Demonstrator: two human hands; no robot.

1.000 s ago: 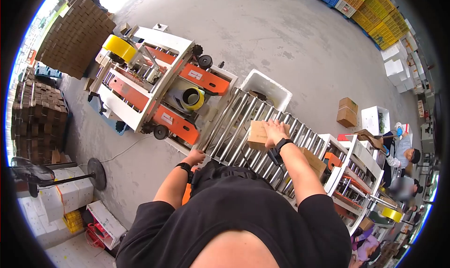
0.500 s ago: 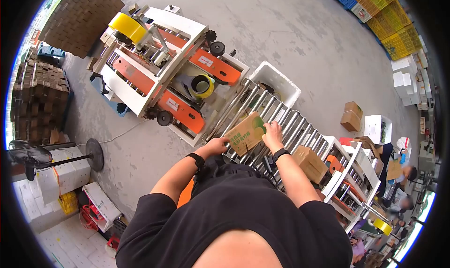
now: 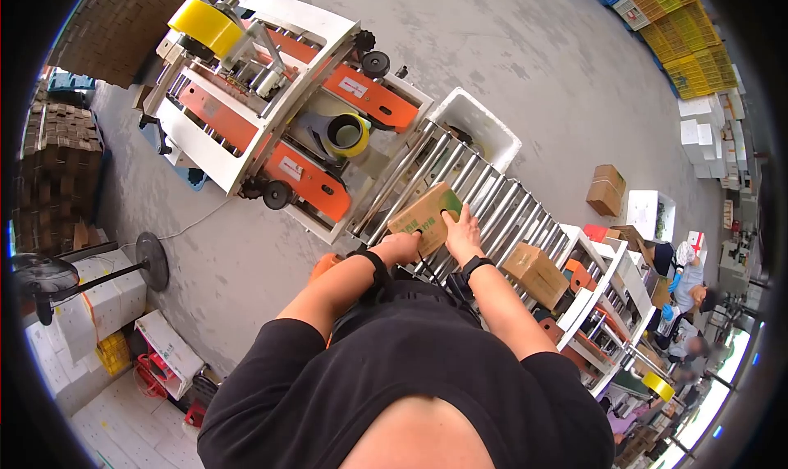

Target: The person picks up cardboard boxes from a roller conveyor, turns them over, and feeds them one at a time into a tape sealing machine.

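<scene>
Gripping the printed carton (image 3: 425, 213) between our left hand (image 3: 398, 247) and right hand (image 3: 464, 234), we have it over the metal rollers (image 3: 491, 208); a brown carton (image 3: 535, 274) sits farther along them.

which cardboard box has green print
The brown cardboard box in the person's left hand; the tan box on the metal rollers and the tan carton on the grey floor show none.

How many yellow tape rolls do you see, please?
3: one roll atop the left machine, another roll lower on it, a third roll on the right machine. Others may be hidden.
</scene>
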